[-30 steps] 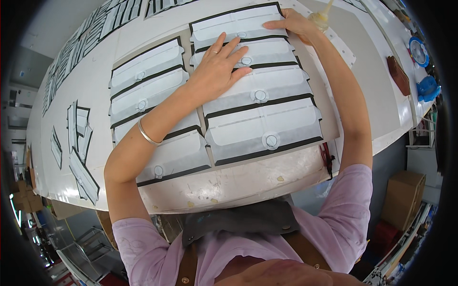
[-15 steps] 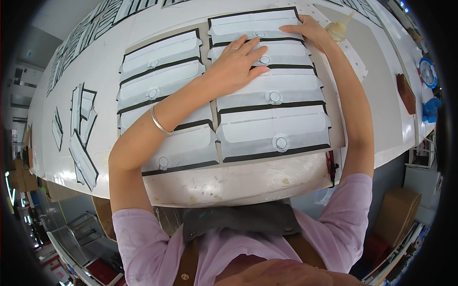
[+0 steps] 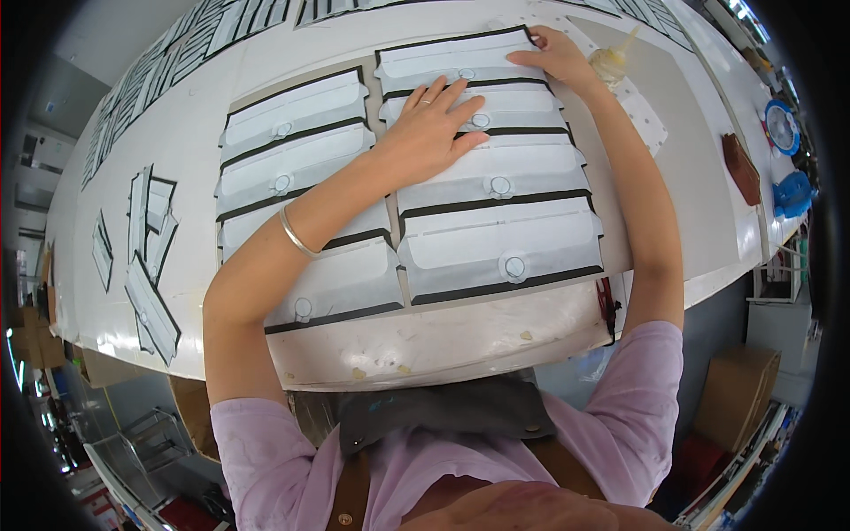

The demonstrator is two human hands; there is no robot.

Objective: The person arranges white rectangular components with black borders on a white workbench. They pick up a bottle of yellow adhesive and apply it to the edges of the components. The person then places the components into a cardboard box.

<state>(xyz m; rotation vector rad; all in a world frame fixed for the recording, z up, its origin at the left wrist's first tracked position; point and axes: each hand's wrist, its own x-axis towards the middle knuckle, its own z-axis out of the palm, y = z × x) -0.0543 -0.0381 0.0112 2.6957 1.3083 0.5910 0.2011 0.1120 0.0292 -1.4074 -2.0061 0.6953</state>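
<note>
Two columns of flat white panels with black edging, each with a small round disc, lie on a grey board [image 3: 617,257]. My left hand [image 3: 429,128] rests palm down across the upper panels of the right column, fingers spread, touching the second panel [image 3: 522,103]. At that column's far end, my right hand [image 3: 562,64] is at the right corner of the top panel [image 3: 443,55]. Its thumb lies on the panel's face and the fingers bend round the corner, their tips partly hidden. My left forearm covers part of the left column [image 3: 292,173].
Loose black-edged strips [image 3: 152,305] lie in a pile at the left. More striped pieces [image 3: 150,84] stand along the far left edge. Beyond my right hand are a pale bottle with a thin nozzle [image 3: 609,66], a brown object [image 3: 740,168] and a blue-rimmed round item [image 3: 782,126].
The whole view has shifted slightly, so the far panels appear a little lower and further left. Both hands keep nearly the same places on the panels.
</note>
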